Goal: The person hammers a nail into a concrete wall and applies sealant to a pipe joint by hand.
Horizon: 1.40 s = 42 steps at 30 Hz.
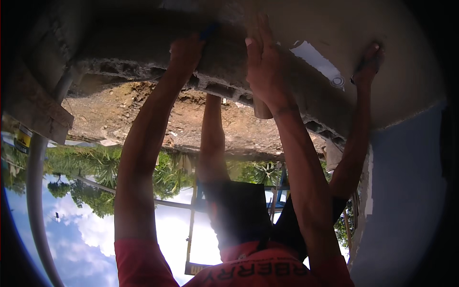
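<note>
In the dim upper part, my left hand (pixel 186 53) is closed near the edge of a grey concrete slab (pixel 134 43). A slim blue object (pixel 209 31) sticks out of it toward the right; its kind is too dark to make out. My right hand (pixel 266 71) is over the slab to the right, fingers stretched out and thumb apart, with nothing visible in the grasp. Whether the palm touches the surface I cannot tell. Just beside the right wrist shows a brown cylinder (pixel 262 109), partly hidden by it. A pale patch (pixel 318 60) lies right of that hand.
My bare foot (pixel 369 67) rests on the slab at right; my other leg (pixel 213 129) goes down past its broken hollow edge (pixel 222 89). Bare earth (pixel 110 105) lies beyond. A grey pipe (pixel 36 182) and a wooden board (pixel 48 112) stand left, a blue-grey wall (pixel 406 191) right.
</note>
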### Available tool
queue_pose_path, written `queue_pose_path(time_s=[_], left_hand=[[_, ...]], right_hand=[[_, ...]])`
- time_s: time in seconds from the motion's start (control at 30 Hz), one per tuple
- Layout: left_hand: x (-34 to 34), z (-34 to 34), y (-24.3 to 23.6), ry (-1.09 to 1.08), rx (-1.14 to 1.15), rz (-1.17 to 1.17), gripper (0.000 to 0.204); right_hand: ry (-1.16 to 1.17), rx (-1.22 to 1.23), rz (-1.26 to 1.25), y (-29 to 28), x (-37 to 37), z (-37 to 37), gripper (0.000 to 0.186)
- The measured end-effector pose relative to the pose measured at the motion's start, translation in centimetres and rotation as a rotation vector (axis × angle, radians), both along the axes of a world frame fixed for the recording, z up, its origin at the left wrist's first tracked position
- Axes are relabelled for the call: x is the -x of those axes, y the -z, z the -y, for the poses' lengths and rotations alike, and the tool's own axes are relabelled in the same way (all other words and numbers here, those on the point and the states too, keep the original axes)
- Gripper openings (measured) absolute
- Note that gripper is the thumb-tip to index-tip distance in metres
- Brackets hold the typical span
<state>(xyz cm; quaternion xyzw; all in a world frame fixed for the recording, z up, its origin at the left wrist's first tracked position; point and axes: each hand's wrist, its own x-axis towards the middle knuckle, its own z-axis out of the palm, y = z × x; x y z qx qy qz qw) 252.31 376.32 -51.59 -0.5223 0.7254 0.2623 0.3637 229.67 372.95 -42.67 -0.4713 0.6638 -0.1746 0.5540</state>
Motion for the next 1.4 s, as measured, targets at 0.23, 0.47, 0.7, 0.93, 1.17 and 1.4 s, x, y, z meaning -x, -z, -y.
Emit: queue_pose_path(time_s=[0.23, 0.47, 0.7, 0.93, 1.17, 1.4], left_hand=[[2.1, 1.2, 0.4, -0.043, 0.02, -0.046, 0.023], [-0.3, -0.2, 0.6, 0.046, 0.062, -0.145, 0.024], [1.1, 0.3, 0.7, 0.003, 0.042, -0.061, 0.019], [-6.7, 1.6, 4.4, 0.074, 0.107, -0.237, 0.025], [0.4, 2.7, 0.5, -0.131, -0.095, -0.165, 0.027], [17.8, 3.6, -6.2, -0.225, -0.322, -0.17, 0.028]], right_hand=[[-0.132, 0.088, -0.177, 2.6, 1.3, -2.5, 0.057], [0.203, -0.284, 0.117, -2.6, 0.7, 3.0, 0.056], [-0.279, -0.502, -0.03, -0.8, 1.3, -1.7, 0.057], [-0.094, -0.438, 0.025, -2.4, 3.6, -1.2, 0.059], [-0.067, -0.652, 0.052, -3.7, 6.0, -4.0, 0.059], [0.077, -0.837, 0.006, -8.3, 11.0, -3.8, 0.061]])
